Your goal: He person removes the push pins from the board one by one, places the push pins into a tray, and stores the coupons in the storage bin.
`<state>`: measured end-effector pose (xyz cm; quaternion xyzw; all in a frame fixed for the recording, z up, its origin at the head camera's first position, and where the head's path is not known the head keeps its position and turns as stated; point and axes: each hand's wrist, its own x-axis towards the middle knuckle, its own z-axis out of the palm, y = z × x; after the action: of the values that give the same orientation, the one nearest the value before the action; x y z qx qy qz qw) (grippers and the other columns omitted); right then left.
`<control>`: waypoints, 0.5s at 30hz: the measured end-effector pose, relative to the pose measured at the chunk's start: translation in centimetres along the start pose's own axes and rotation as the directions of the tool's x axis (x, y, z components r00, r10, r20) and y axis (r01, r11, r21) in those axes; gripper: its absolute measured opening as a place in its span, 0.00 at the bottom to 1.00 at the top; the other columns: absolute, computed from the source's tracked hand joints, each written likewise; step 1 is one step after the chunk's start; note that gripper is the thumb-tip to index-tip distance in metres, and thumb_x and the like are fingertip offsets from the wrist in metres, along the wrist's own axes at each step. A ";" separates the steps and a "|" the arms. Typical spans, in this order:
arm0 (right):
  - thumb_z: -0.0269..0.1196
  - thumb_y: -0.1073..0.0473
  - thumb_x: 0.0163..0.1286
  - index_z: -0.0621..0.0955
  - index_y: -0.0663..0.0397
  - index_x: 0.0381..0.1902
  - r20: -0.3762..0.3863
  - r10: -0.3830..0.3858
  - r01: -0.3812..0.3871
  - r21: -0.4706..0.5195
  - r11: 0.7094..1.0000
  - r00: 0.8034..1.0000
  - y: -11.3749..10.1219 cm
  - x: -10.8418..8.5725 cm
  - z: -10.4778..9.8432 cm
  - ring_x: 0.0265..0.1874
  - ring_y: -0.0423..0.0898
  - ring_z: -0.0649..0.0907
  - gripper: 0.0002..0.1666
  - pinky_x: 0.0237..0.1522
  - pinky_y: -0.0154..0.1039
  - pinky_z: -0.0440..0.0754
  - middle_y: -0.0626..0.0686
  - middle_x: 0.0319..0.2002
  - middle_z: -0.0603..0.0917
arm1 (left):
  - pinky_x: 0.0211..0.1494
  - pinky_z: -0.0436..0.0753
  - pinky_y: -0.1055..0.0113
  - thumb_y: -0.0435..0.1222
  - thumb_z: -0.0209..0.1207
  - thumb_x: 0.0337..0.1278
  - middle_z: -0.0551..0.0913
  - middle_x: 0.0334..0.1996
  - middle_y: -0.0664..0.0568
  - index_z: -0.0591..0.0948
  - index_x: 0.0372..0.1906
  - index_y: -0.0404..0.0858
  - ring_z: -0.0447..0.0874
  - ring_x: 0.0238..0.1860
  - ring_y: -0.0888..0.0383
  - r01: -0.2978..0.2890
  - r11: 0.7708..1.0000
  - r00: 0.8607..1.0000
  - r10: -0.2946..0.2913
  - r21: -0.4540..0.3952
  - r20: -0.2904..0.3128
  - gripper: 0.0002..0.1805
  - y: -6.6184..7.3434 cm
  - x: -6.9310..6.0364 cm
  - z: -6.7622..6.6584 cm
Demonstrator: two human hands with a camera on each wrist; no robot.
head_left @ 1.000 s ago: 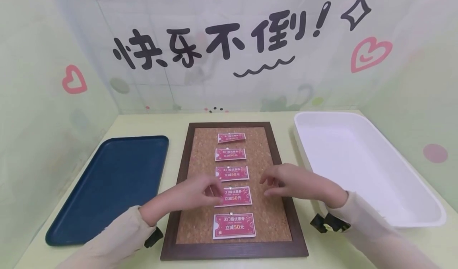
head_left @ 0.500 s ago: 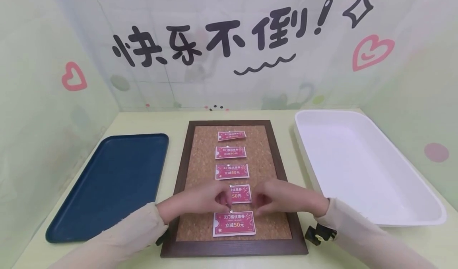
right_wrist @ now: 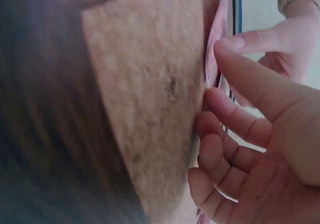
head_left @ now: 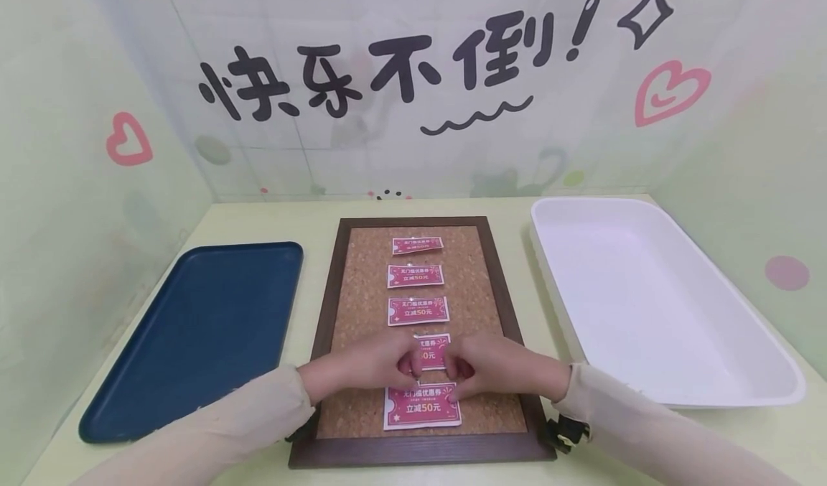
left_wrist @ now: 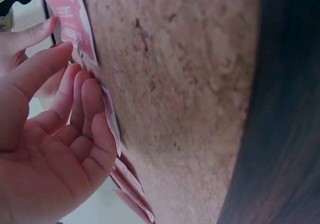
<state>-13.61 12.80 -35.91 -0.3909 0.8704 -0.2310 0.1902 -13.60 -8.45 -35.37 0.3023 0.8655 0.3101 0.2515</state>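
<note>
On a cork board (head_left: 484, 314) lies a row of red-and-white paper coupons, each with a small clear push pin at its top edge. My left hand (head_left: 371, 360) is at the top edge of the nearest coupon (head_left: 423, 410). Its thumb and index fingertips close around the pin there, which they mostly hide. From the other side my right hand (head_left: 500, 364) reaches in. Its thumb touches that coupon's upper right part, while its other fingers bend loosely above the cork. The second-nearest coupon (head_left: 436, 352) is partly behind both hands.
A dark brown wooden frame (head_left: 423, 451) edges the board. A dark blue tray (head_left: 207, 321) lies to the left on the pale yellow table (head_left: 278, 220). A deep white tray (head_left: 652, 306) stands to the right. Printed sheets line the walls behind and beside.
Both hands have come down and inward from the middle coupons to the nearest coupon's top edge. The right thumb has come onto that coupon. Board, trays and coupons stay in place.
</note>
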 end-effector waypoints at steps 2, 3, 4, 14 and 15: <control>0.71 0.52 0.51 0.74 0.48 0.22 -0.002 0.014 -0.014 0.010 1.000 1.000 0.1 0.0 0.2 0.17 0.32 0.67 0.15 0.21 0.29 0.68 0.39 0.17 0.70 | 0.23 0.69 0.72 0.34 0.67 0.46 0.74 0.18 0.58 0.78 0.25 0.43 0.70 0.20 0.64 0.005 1.000 1.000 -0.005 0.018 -0.004 0.07 0.1 0.2 0.2; 0.71 0.53 0.51 0.74 0.47 0.22 -0.001 0.022 -0.022 0.017 1.000 1.000 0.1 0.1 0.3 0.17 0.32 0.67 0.15 0.21 0.29 0.67 0.39 0.17 0.71 | 0.23 0.69 0.72 0.34 0.67 0.45 0.74 0.18 0.58 0.78 0.25 0.43 0.70 0.19 0.64 0.005 1.000 1.000 -0.005 0.027 -0.004 0.08 0.1 0.3 0.2; 0.71 0.53 0.51 0.74 0.47 0.22 0.000 0.030 -0.030 0.025 0.999 1.000 0.1 0.1 0.3 0.17 0.32 0.67 0.15 0.21 0.29 0.67 0.40 0.17 0.71 | 0.23 0.69 0.72 0.34 0.67 0.45 0.74 0.18 0.59 0.78 0.25 0.43 0.70 0.19 0.64 0.006 0.999 1.000 -0.006 0.035 -0.005 0.08 0.1 0.3 0.2; 0.71 0.58 0.50 0.74 0.49 0.21 0.002 0.052 -0.052 0.086 0.995 0.999 0.1 0.1 0.5 0.17 0.32 0.68 0.14 0.21 0.29 0.67 0.40 0.16 0.70 | 0.23 0.71 0.72 0.33 0.66 0.46 0.75 0.18 0.59 0.79 0.25 0.42 0.72 0.19 0.65 0.012 0.999 1.000 -0.013 0.035 0.020 0.06 0.4 0.6 0.2; 0.71 0.58 0.50 0.74 0.49 0.21 0.003 0.056 -0.056 0.092 0.994 0.998 0.1 0.1 0.5 0.17 0.32 0.68 0.14 0.21 0.29 0.67 0.40 0.16 0.70 | 0.24 0.72 0.72 0.33 0.66 0.47 0.75 0.18 0.60 0.79 0.25 0.42 0.72 0.19 0.65 0.013 0.999 1.000 -0.014 0.037 0.022 0.06 0.4 0.7 0.2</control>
<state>-13.46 12.60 -36.41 -0.3573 0.8694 -0.2652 0.2146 -13.80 -7.71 -35.41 0.3043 0.8704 0.2890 0.2576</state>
